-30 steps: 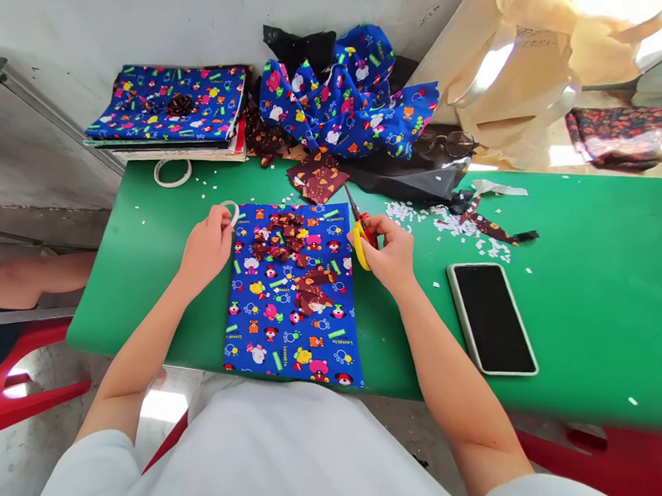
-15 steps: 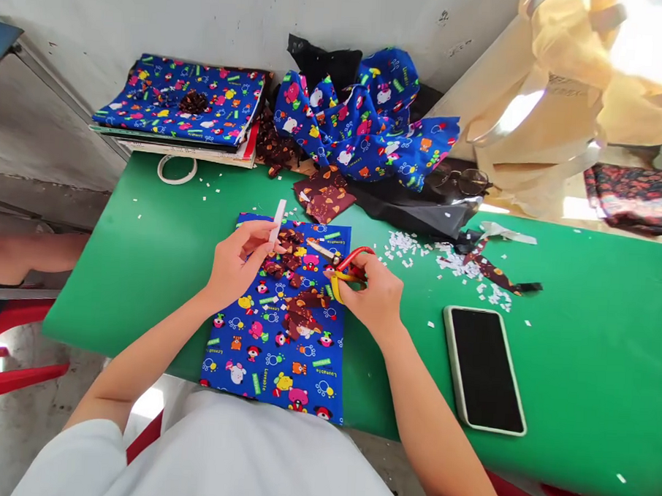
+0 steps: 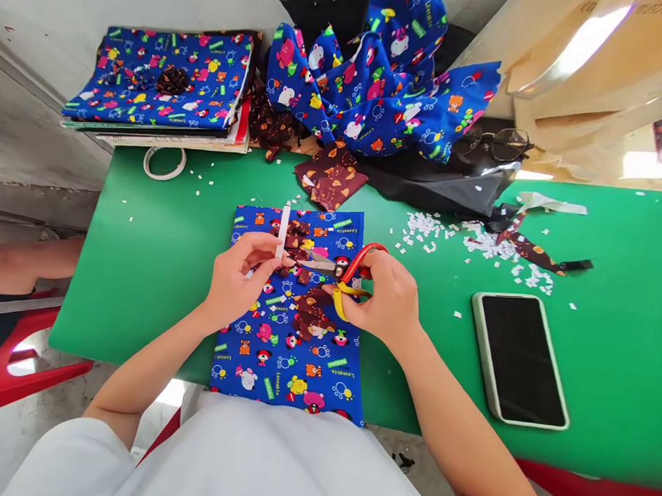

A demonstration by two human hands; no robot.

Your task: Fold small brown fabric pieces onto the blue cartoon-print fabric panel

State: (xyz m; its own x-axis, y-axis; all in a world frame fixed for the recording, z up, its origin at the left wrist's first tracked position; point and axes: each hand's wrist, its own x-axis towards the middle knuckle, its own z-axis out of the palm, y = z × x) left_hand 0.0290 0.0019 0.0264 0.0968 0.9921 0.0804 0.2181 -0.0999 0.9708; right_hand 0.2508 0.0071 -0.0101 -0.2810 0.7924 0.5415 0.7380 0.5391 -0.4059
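Between the thumb and fingers of my left hand a narrow white strip stands nearly upright. My right hand grips scissors with red and yellow handles. Their blades are parted and point left, with the tips close to the lower end of the strip. Both hands are over a blue cloth printed with cartoon animals, on the near side of the green table. Brown patterned scraps lie on this cloth under the hands.
Behind are a stack of papers topped with folded blue cloth, a tape roll, crumpled blue cloth and glasses. White bits are scattered right of the hands, near a phone. Another person's leg is at left.
The camera view has shifted slightly. The scissors have come nearer to the white strip, and their blades have opened wider. Both hands keep their holds.
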